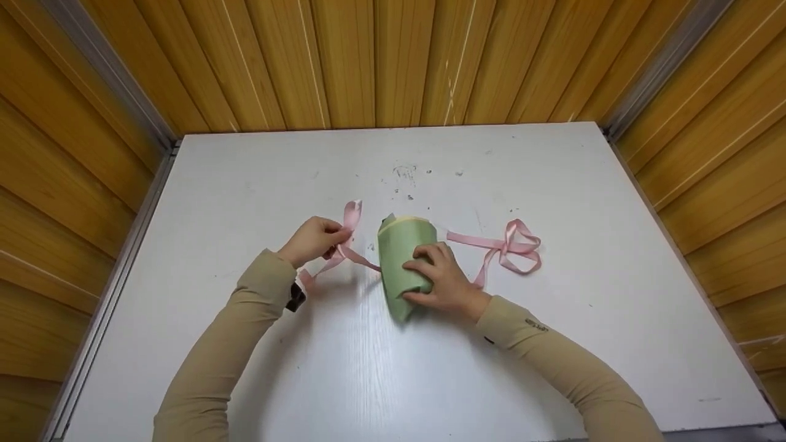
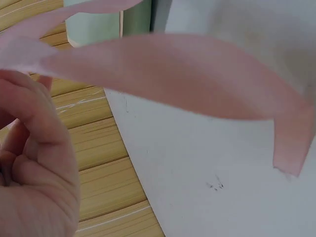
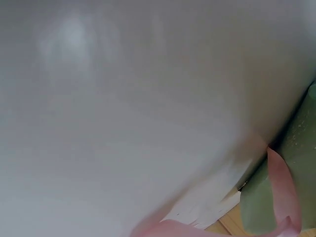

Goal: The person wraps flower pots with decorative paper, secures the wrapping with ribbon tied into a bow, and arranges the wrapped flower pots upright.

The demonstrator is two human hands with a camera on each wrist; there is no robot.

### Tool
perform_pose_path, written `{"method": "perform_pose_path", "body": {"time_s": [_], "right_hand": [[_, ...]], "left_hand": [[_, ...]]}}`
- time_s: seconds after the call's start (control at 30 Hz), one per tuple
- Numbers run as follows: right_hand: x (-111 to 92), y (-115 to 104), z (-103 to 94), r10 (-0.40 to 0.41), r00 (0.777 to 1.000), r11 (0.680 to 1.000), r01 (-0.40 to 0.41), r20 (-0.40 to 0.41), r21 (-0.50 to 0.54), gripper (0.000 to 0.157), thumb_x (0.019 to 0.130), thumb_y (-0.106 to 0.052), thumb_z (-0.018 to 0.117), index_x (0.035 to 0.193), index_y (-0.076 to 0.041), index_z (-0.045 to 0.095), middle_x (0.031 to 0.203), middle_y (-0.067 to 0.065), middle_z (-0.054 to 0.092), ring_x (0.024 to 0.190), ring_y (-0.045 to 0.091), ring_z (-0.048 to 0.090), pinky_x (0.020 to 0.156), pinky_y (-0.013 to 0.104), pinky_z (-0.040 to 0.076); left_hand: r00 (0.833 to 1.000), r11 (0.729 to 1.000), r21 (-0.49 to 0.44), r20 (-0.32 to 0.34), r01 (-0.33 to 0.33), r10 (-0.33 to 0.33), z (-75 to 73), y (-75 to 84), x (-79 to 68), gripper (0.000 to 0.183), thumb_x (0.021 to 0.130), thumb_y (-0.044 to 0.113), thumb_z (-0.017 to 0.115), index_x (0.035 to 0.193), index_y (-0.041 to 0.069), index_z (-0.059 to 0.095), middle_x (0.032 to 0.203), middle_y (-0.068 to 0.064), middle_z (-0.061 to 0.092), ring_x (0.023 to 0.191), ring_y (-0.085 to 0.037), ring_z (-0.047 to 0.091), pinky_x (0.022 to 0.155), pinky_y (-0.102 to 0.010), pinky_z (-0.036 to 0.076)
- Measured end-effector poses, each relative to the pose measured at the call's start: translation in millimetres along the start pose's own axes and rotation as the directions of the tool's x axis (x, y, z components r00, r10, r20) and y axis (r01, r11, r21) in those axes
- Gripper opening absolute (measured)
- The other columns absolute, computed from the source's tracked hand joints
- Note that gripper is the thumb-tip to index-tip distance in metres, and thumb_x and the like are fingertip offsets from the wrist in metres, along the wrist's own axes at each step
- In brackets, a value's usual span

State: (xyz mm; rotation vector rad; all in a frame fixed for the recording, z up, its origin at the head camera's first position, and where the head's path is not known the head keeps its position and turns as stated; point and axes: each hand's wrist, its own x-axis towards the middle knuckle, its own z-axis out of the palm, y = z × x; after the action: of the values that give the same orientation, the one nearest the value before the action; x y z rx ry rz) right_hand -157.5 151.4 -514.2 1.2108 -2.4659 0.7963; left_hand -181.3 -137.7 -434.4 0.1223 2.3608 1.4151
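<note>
Near the middle of the table lies a green rolled paper wrap [image 1: 399, 255], its top edge pale and its lower end pointed. My right hand [image 1: 448, 282] grips it from the right with bent fingers. To its left, my left hand [image 1: 314, 240] pinches a pink ribbon [image 1: 352, 216], whose loose end stands up above the fingertips. One strand runs from there to the wrap's left side. In the left wrist view, the pink ribbon [image 2: 173, 74] stretches past the hand [image 2: 37, 153]. The right wrist view shows pink ribbon [image 3: 284, 187] against the green wrap [image 3: 254, 205], with the right hand out of sight.
Right of the wrap, a looped pink ribbon bow [image 1: 522, 248] lies on the white table [image 1: 614, 331]. Dark marks [image 1: 405, 174] dot the tabletop behind the wrap. Wood-look panel walls [image 1: 399, 61] stand at the back and both sides.
</note>
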Motion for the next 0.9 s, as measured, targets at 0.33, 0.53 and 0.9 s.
{"method": "perform_pose_path", "body": {"time_s": [0.33, 0.53, 0.9], "right_hand": [[-1.9, 0.7, 2.8, -0.02, 0.999, 1.0, 0.02, -0.042, 0.002, 0.046, 0.074, -0.041, 0.079, 0.108, -0.013, 0.064, 0.113, 0.009, 0.049, 0.105, 0.027, 0.039, 0.092, 0.048, 0.037], [-1.2, 0.3, 0.5, 0.004, 1.0, 1.0, -0.004, -0.029, 0.001, 0.048, 0.073, -0.042, 0.079, 0.108, -0.013, 0.064, 0.113, 0.009, 0.048, 0.105, 0.027, 0.039, 0.092, 0.048, 0.037], [-0.4, -1.7, 0.3, 0.02, 1.0, 1.0, -0.02, -0.009, 0.022, 0.047, 0.073, -0.039, 0.08, 0.11, -0.014, 0.064, 0.115, 0.008, 0.048, 0.108, 0.026, 0.038, 0.094, 0.046, 0.037]], "left_hand": [[0.999, 0.993, -0.112, -0.032, -0.024, 0.021, 7.1, 17.1, 16.4, 0.022, 0.096, 0.014, 0.054, 0.085, -0.004, 0.062, 0.058, 0.005, 0.046, 0.052, -0.005, 0.043, 0.052, -0.017, 0.039], [0.998, 0.994, -0.093, -0.046, -0.053, 0.049, 15.3, 32.1, 29.3, 0.022, 0.095, 0.015, 0.056, 0.083, -0.002, 0.063, 0.059, 0.006, 0.049, 0.055, -0.005, 0.045, 0.055, -0.017, 0.04], [0.992, 0.992, 0.066, -0.056, -0.106, 0.109, 27.3, 51.9, 48.5, 0.021, 0.093, 0.017, 0.059, 0.083, -0.001, 0.067, 0.06, 0.007, 0.046, 0.056, -0.005, 0.041, 0.053, -0.018, 0.035]]}}
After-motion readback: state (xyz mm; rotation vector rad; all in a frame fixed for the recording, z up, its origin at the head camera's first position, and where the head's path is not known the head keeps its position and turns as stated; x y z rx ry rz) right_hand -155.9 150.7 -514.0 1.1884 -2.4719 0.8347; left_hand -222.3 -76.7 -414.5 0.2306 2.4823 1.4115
